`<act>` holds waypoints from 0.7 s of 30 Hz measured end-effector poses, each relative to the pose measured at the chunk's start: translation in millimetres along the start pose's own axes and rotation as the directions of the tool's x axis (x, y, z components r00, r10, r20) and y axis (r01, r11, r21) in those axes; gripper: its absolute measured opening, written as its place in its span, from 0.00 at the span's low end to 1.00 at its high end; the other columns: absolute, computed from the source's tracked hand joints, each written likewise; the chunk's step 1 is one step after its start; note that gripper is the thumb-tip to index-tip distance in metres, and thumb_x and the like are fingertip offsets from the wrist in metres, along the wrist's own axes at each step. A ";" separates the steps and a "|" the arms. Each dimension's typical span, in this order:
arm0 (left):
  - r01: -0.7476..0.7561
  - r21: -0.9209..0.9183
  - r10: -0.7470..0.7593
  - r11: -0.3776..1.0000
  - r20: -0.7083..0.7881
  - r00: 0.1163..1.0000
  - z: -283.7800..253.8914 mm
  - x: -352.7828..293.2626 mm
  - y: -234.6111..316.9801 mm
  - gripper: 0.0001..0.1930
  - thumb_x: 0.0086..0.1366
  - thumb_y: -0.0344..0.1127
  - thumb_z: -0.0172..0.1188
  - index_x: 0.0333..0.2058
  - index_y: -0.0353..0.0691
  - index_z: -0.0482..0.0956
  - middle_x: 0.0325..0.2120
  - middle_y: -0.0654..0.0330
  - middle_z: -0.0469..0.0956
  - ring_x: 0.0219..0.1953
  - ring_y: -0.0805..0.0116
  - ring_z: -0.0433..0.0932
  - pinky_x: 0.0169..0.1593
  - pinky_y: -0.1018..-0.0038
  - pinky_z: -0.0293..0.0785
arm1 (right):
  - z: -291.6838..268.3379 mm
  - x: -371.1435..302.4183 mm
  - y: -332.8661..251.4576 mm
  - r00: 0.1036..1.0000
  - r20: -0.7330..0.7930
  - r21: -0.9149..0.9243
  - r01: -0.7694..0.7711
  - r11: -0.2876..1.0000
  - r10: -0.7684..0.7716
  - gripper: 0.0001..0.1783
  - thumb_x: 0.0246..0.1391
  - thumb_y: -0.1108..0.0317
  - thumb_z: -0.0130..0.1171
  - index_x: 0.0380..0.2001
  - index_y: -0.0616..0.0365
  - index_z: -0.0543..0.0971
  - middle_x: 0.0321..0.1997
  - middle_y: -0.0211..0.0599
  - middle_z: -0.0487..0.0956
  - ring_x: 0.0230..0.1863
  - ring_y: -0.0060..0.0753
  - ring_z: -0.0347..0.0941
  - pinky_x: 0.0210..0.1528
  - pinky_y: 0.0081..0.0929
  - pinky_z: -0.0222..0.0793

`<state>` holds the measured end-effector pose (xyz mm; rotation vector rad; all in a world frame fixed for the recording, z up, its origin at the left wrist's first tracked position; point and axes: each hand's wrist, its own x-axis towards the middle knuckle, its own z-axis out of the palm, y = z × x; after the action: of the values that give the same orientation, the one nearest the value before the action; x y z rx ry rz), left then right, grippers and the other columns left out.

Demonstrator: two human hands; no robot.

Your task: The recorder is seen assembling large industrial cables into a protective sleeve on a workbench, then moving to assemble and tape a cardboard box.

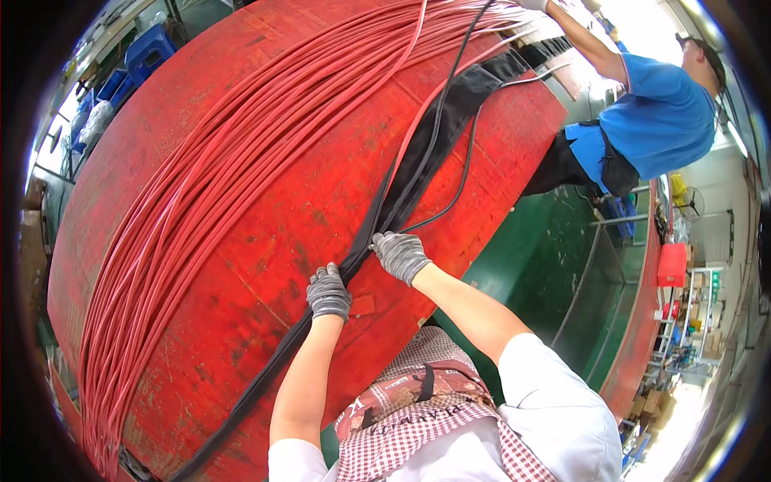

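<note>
Black sleeve is judged soft, best gripped by edges. It's pinched by right hand, clasped by left hand, fingers curled.

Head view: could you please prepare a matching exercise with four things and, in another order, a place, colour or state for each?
1. Red cables
2. Black cable sleeve
3. Co-worker's shirt
4. Person's apron

A. Blue
B. Held by the gloved left hand and right hand
C. Partly red-and-white checked
D. Spread in long curves over the tabletop

Pairs: 1-D; 2-B; 3-A; 4-C
</note>
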<state>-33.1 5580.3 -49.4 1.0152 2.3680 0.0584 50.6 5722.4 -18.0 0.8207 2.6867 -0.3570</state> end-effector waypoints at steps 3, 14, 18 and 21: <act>0.046 -0.037 -0.047 0.998 -0.006 0.999 3.3 17.3 21.9 0.25 0.47 0.34 0.57 0.46 0.40 0.63 0.41 0.50 0.68 0.45 0.55 0.69 0.45 0.63 0.68 | -4.3 18.7 34.6 0.996 -0.087 0.016 0.028 0.999 -0.027 0.09 0.50 0.66 0.45 0.30 0.55 0.73 0.25 0.43 0.75 0.29 0.42 0.74 0.26 0.38 0.69; 0.251 0.069 -0.260 0.965 0.199 0.945 -13.4 24.5 35.3 0.26 0.43 0.37 0.60 0.44 0.47 0.65 0.38 0.54 0.71 0.42 0.54 0.71 0.44 0.61 0.69 | -52.4 86.9 173.2 0.966 -0.036 0.043 0.259 0.965 -0.258 0.07 0.49 0.66 0.46 0.26 0.53 0.72 0.21 0.39 0.76 0.26 0.39 0.75 0.25 0.36 0.68; 0.291 0.099 -0.307 0.951 0.216 0.927 -13.6 34.5 54.6 0.22 0.45 0.40 0.58 0.41 0.45 0.67 0.36 0.54 0.73 0.40 0.56 0.73 0.43 0.64 0.69 | -52.7 91.9 193.7 0.944 -0.038 0.063 0.329 0.942 -0.327 0.06 0.49 0.66 0.47 0.26 0.53 0.72 0.21 0.39 0.76 0.25 0.40 0.75 0.24 0.36 0.68; 0.270 0.071 -0.279 0.960 0.196 0.940 -16.3 57.3 93.3 0.21 0.46 0.40 0.57 0.40 0.44 0.68 0.33 0.53 0.75 0.37 0.56 0.74 0.41 0.64 0.70 | -52.2 95.9 212.4 0.939 -0.004 0.086 0.342 0.936 -0.343 0.07 0.49 0.65 0.47 0.26 0.54 0.72 0.20 0.39 0.76 0.26 0.40 0.74 0.25 0.37 0.68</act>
<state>-12.3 5688.6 -39.6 0.6648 2.3039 -0.1939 85.9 5958.0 -35.3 0.3627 2.8180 -0.5571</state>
